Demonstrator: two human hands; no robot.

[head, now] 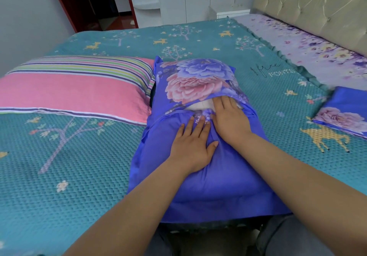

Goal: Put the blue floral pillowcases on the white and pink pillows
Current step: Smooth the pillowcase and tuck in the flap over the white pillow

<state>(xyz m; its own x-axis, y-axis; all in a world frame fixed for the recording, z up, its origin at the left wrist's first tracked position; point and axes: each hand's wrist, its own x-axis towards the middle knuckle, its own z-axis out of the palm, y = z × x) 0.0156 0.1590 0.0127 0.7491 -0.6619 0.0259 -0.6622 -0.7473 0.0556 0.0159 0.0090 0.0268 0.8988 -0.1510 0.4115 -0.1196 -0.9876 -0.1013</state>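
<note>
**Both hands flat on the half-covered white pillow**

The blue floral pillowcase (200, 164) lies on the bed (69, 176), long axis running straight away from the person, its envelope opening facing up, showing the white pillow (200, 104). The left hand (193, 146) presses flat, fingers straight; the right hand (230, 120) lies flat beside it, fingertips at the opening. The pink pillow (75, 88) lies crosswise just left of the pillowcase; a folded pillowcase (345, 112) sits well right.

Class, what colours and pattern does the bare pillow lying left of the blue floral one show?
The bare pillow is pink, with multicoloured stripes along its far side; head view.
</note>
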